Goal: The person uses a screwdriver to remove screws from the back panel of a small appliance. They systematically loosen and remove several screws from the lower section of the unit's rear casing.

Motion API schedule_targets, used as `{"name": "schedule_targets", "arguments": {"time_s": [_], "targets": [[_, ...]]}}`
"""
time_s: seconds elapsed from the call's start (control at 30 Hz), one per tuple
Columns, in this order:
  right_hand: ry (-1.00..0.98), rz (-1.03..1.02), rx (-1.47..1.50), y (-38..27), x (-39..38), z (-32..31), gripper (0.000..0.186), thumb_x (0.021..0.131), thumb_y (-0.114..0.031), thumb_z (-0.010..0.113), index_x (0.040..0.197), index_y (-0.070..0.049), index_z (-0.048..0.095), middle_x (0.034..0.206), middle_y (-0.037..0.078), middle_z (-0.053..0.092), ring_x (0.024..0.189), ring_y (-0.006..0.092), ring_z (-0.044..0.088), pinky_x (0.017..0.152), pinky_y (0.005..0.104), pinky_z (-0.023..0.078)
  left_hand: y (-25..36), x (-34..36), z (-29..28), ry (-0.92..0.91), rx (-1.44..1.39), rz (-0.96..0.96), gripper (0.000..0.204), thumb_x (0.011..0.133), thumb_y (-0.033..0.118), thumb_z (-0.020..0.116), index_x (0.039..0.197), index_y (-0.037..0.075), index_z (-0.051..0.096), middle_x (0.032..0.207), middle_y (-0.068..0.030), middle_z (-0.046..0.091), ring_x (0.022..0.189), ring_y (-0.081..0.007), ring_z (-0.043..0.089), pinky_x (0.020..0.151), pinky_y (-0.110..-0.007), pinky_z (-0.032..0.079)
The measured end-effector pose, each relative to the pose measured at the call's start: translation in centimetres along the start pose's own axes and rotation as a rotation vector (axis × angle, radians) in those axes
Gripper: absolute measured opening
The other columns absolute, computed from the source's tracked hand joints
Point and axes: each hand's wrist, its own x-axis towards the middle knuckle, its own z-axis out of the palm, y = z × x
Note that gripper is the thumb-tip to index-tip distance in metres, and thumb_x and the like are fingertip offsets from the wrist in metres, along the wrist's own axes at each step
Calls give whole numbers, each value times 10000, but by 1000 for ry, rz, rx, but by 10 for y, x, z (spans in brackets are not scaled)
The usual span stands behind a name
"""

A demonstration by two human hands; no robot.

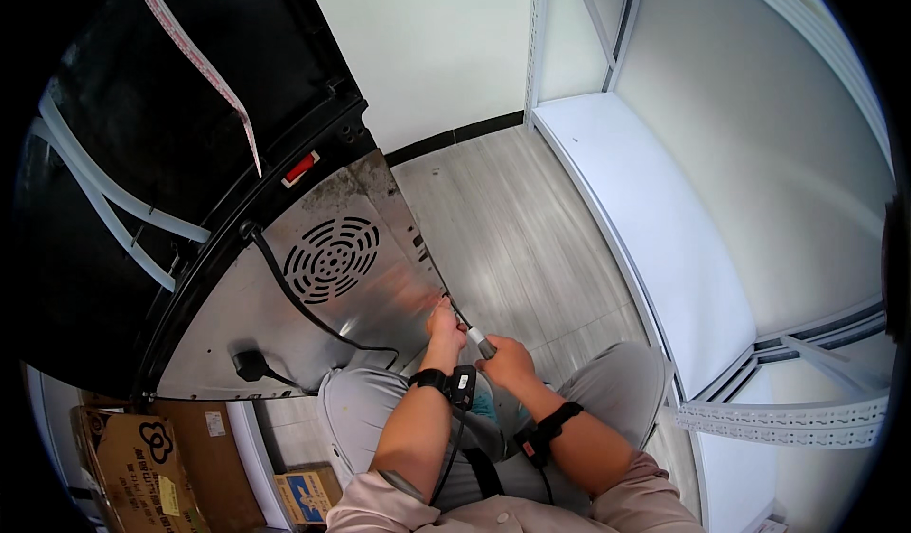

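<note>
My right hand (510, 360) is closed round the grey and white handle of a screwdriver (480, 341). Its thin shaft runs up and left to the edge of a metal panel (365, 187). Close to the tip, my left hand (444, 326) has its fingers drawn together against that edge; whatever they pinch is too small to tell. The panel is the silvery underside of a black appliance (218, 20), with a round slotted vent (332, 260). A black power cord (285, 286) lies across it, and its plug (250, 366) rests at the lower left.
Two pale hoses (123, 201) and a measuring tape strip (195, 54) lie along the black appliance. White metal shelving (655, 220) stands on the right. Cardboard boxes (138, 476) are at the lower left. Grey plank flooring (512, 220) runs between panel and shelving.
</note>
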Motion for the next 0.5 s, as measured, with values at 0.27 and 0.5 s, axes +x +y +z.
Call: {"name": "schedule_targets", "arguments": {"time_s": [0.27,0.5], "targets": [[21,4,99,-6,-2,-3,355,720,-212,760,1054,-118,687,819,176,671,804,352,654,721,425,500,1,-7,4,-8,-21,26,99,948,205,614,1006,140,661,665,28,502,451,-96,372,377,-264,295],[82,8,117,8,8,13,340,715,-192,720,1048,-125,704,765,158,665,744,318,656,688,403,501,2,-5,4,-25,-29,31,128,973,228,585,955,134,670,638,26,435,490,-107,339,431,-288,291]]}}
